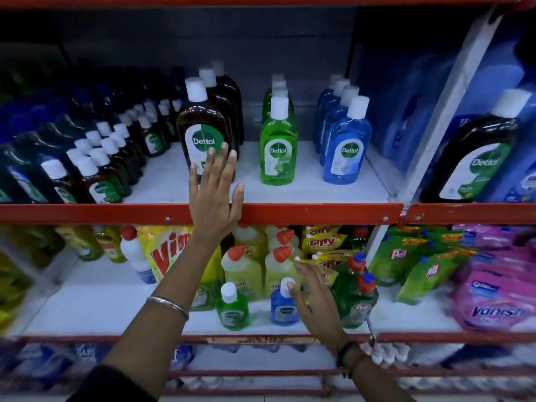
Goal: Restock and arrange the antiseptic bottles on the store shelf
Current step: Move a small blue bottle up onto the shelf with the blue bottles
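On the upper shelf [319,195] stand rows of Dettol bottles: a large brown bottle [203,123] in front, a green row [278,140] and a blue row [346,143]. My left hand [214,192] is raised with fingers spread, fingertips against the brown bottle's label. On the lower shelf stand a small green bottle [232,307] and a small blue bottle [282,306]. My right hand [314,297] is spread just right of the small blue bottle, thumb touching its white cap, not closed around it.
Many small brown bottles [95,166] fill the upper shelf's left. A large brown Dettol bottle [475,152] stands in the right bay. The lower shelf holds Vim pouches [171,250], yellow cleaner bottles [278,265], green Pril bottles [356,294] and pink Vanish packs [493,300]. Red shelf rail [319,213].
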`<action>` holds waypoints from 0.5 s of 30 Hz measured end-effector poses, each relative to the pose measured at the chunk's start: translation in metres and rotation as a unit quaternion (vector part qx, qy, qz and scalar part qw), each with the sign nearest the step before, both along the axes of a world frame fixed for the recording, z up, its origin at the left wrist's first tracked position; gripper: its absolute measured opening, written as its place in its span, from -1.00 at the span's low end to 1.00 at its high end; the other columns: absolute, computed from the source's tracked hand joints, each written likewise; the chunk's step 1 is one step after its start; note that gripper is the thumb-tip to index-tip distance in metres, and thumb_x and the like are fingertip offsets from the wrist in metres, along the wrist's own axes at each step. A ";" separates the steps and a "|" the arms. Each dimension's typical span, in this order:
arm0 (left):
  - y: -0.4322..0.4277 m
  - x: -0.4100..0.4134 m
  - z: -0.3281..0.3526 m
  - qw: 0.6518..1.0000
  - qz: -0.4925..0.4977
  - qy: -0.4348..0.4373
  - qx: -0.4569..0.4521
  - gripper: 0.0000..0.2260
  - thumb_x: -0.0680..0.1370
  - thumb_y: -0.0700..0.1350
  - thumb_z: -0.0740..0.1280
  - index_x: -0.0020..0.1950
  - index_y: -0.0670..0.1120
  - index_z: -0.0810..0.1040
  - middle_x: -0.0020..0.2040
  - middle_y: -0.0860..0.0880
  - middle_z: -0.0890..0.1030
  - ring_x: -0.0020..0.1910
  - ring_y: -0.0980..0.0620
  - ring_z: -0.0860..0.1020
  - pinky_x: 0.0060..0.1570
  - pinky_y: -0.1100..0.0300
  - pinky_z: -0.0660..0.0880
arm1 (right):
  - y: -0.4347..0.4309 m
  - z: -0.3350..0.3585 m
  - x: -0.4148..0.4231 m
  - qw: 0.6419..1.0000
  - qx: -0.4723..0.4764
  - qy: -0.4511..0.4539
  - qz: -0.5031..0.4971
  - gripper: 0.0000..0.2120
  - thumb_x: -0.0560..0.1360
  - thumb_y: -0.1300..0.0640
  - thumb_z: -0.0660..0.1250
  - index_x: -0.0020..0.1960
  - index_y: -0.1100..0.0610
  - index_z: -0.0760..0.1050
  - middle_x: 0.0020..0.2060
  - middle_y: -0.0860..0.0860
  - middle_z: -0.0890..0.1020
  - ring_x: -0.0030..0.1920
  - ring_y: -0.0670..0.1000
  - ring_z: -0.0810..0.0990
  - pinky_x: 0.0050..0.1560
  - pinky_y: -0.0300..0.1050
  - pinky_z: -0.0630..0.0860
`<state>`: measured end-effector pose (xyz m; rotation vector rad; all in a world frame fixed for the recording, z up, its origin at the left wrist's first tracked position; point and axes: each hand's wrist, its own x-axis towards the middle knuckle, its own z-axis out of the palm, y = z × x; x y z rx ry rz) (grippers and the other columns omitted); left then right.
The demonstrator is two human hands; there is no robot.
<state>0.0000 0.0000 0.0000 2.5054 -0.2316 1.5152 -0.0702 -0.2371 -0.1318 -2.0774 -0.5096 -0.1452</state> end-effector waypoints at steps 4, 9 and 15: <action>0.000 0.009 -0.004 0.995 0.091 -0.012 0.035 -0.51 0.65 0.10 0.07 0.56 -0.03 0.23 0.54 -0.05 0.31 0.55 -0.05 0.18 0.50 -0.17 0.09 | 0.001 -0.022 0.008 0.993 -0.032 0.100 0.044 -0.50 0.55 -0.06 0.28 0.44 0.01 0.25 0.44 0.00 0.35 0.42 0.00 0.34 0.35 -0.06 0.33; 0.004 0.015 -0.008 0.994 0.103 -0.024 0.041 -0.51 0.66 0.12 0.04 0.56 -0.02 0.24 0.54 -0.06 0.32 0.55 -0.06 0.19 0.51 -0.13 0.08 | 0.004 -0.031 0.021 0.988 0.032 0.145 0.045 -0.64 0.51 0.05 0.38 0.27 -0.05 0.39 0.22 -0.01 0.53 0.23 -0.02 0.50 0.13 -0.39 0.38; 0.002 0.014 -0.007 0.994 0.100 -0.016 0.033 -0.51 0.65 0.12 0.04 0.56 0.00 0.22 0.54 -0.05 0.32 0.55 -0.06 0.18 0.49 -0.15 0.11 | -0.002 -0.016 0.023 0.984 0.102 0.143 0.032 -0.72 0.44 0.13 0.47 0.10 -0.09 0.53 0.09 -0.07 0.64 0.12 -0.10 0.59 0.05 -0.33 0.46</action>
